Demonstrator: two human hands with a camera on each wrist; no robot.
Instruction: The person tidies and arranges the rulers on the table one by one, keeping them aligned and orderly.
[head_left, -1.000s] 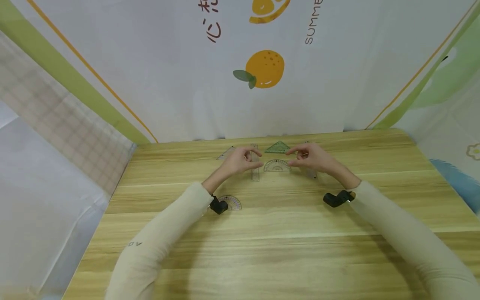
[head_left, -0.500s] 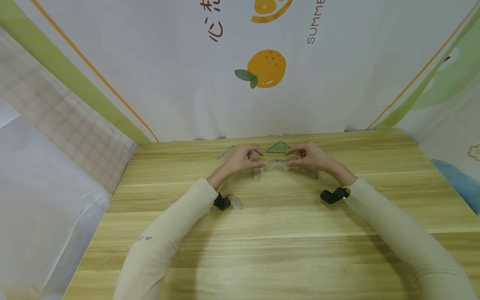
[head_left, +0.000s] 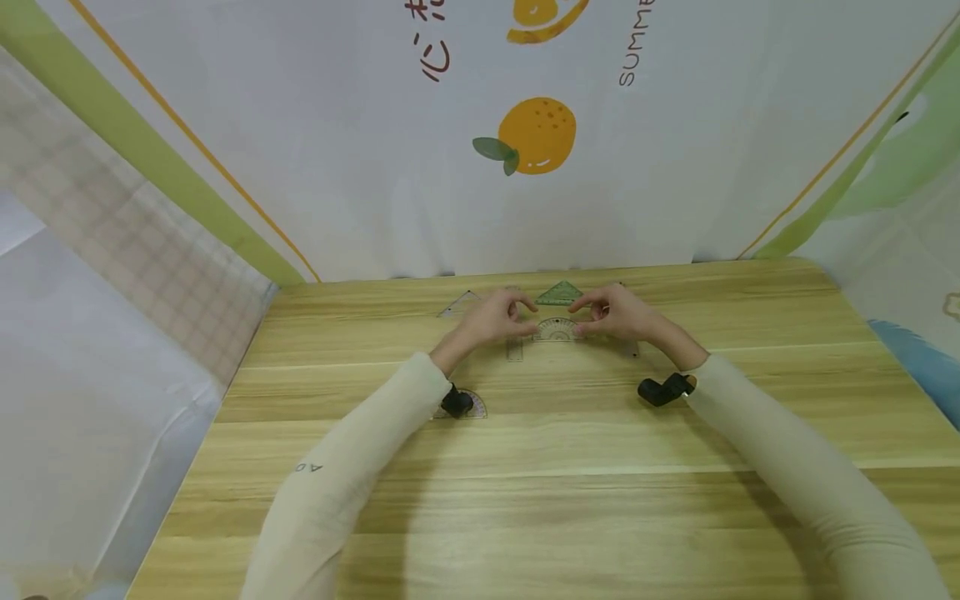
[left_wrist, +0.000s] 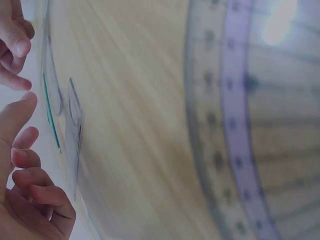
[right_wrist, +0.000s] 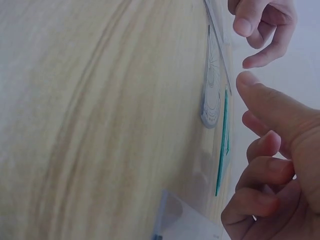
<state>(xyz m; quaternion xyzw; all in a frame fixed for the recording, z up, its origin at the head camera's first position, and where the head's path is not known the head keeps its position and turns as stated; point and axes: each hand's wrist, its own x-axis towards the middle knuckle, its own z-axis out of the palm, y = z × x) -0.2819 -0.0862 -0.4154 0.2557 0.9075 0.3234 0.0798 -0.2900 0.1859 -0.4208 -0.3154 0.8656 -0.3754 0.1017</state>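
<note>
My left hand (head_left: 489,319) and right hand (head_left: 624,317) face each other over the far part of the table, thumbs and forefingers spread apart, other fingers curled in. Neither holds anything. Between and below them lies a clear protractor (head_left: 557,332); both thumb tips overlap its ends in the head view. In the right wrist view this protractor (right_wrist: 212,95) lies flat, with the right hand (right_wrist: 275,150) above the tabletop. A green set square (head_left: 559,292) lies just behind it. Partly covered by the left hand is a clear ruler (head_left: 514,350).
A second protractor (head_left: 477,407), purple-banded, lies under the left wrist camera. Clear set square (head_left: 453,308) is left of the left hand. Another clear piece (head_left: 632,350) shows beneath the right hand. A white printed cloth (head_left: 360,183) hangs behind the wooden table (head_left: 540,500).
My left hand has moved right, closer to the right hand, and covers more of the ruler. The right hand has shifted slightly left relative to the table. The tools lie where they were.
</note>
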